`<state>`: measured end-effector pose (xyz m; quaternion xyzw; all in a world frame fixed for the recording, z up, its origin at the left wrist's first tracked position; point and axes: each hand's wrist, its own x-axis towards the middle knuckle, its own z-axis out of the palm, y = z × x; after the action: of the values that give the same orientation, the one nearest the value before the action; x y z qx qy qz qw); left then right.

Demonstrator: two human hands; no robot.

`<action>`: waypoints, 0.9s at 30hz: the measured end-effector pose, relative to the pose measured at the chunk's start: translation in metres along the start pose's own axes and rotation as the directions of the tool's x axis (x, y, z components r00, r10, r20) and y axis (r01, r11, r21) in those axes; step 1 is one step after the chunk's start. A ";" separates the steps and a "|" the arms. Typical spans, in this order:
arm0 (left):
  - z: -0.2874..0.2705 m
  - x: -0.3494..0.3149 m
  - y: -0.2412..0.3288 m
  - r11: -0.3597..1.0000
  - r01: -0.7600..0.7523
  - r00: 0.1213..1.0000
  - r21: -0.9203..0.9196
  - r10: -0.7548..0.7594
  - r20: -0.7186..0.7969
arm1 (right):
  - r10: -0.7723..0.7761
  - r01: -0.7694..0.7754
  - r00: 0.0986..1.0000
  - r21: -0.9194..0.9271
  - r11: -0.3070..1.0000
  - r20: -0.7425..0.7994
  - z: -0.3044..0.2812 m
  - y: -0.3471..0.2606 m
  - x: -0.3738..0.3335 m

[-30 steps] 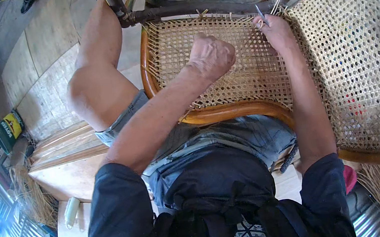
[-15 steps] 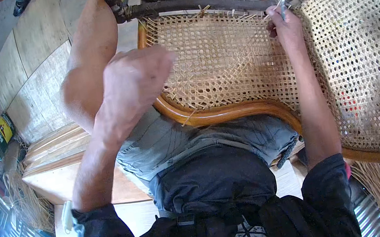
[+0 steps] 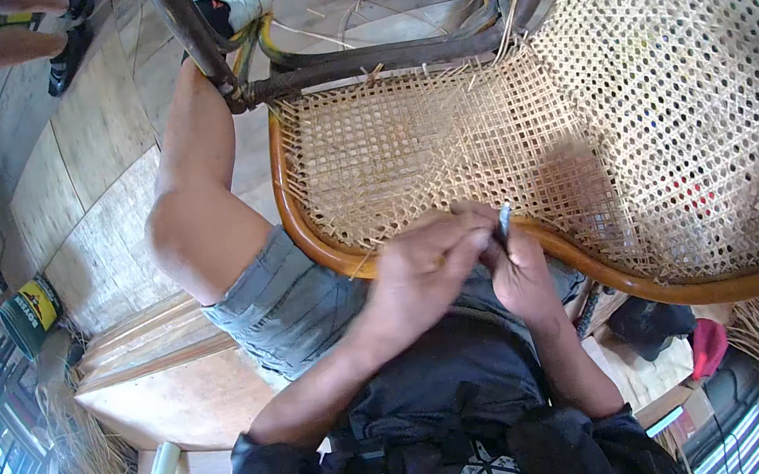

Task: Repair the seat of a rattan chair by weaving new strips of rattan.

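Observation:
A chair with a woven cane seat (image 3: 383,140) and a curved, glossy brown wooden rim (image 3: 311,239) lies across my lap. Its cane back (image 3: 677,83) rises on the right. My right hand (image 3: 521,278) is closed around a small, slim tool (image 3: 505,220) with a pale, shiny end pointing up; its kind is not clear. Beside it, my left hand (image 3: 417,276) is closed, its fingertips meeting those of the right hand over the near rim. Whatever the left fingers pinch is hidden. Loose cane ends (image 3: 510,29) stick out at the seat's far right corner.
Dark wrapped chair bars (image 3: 370,66) run along the far side. A green bucket (image 3: 33,316) stands at left, near dry fibre strands (image 3: 85,436). A pale green bottle (image 3: 165,471) lies on a board. Black cloth (image 3: 653,328) and red cloth (image 3: 710,346) lie at right. Another person's legs (image 3: 21,46) show upper left.
My right hand has come from the seat's far right corner back to the near rim with the tool. My left hand has moved right and nearer to meet it. The view has shifted.

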<state>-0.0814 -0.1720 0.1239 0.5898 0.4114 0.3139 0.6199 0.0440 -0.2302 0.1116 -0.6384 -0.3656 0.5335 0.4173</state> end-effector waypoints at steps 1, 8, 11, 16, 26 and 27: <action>0.012 0.005 -0.007 1.000 -0.012 0.997 0.013 0.011 0.073 | 0.099 -0.096 0.994 0.053 0.994 -0.055 -0.005 0.009 -0.006; 0.008 0.100 -0.081 0.465 -0.125 0.992 0.876 0.030 0.126 | 0.433 -0.442 0.873 0.009 0.897 -0.223 -0.119 0.017 -0.101; 0.020 0.138 -0.133 0.618 -0.185 0.977 0.764 0.199 0.076 | 0.500 -0.480 0.808 0.146 0.865 -0.310 -0.147 0.052 -0.148; 0.028 0.172 -0.129 0.893 -0.185 0.981 0.411 0.140 0.136 | 0.507 -0.748 0.642 -0.327 0.577 -0.575 -0.170 0.124 -0.208; 0.017 0.190 -0.122 0.915 0.328 0.911 -0.234 -0.242 0.333 | 0.295 -0.440 0.892 -0.503 0.744 -0.343 -0.104 0.026 -0.113; 0.021 0.190 -0.127 0.918 0.360 0.906 -0.170 -0.300 0.299 | 0.348 -0.507 0.853 -0.462 0.728 -0.388 -0.103 0.020 -0.097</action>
<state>0.0126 -0.0295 -0.0286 0.4756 0.3808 0.1652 0.7756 0.1300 -0.3415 0.1378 -0.8652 -0.2826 0.3942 0.1270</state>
